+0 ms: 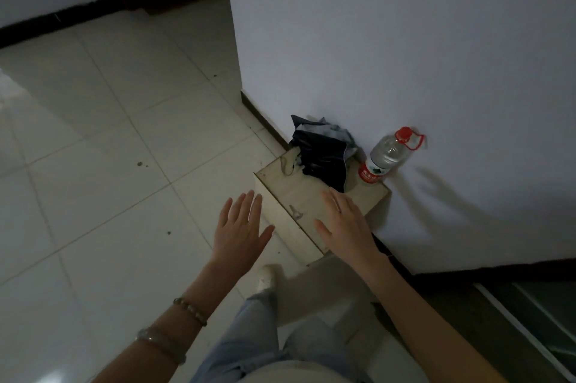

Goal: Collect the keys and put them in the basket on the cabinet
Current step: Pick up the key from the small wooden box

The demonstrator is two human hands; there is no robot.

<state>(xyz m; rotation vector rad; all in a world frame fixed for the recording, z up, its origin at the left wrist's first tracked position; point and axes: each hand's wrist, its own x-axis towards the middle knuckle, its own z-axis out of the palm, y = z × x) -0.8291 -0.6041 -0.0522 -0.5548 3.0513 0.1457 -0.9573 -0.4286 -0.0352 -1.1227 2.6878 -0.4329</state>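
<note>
Keys — between open hands, untouched

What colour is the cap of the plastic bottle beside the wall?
Red; the cap of the bottle shows in the head view.

Pale beige wooden cabinet top; small silver metal key on it. Crumpled black plastic bag. Clear plastic bottle, red cap, red-white label. My jeans: light blue.

A dark crumpled bag sits against the white wall. A clear red-capped bottle stands just beside it. Pale tiles cover the floor.
</note>
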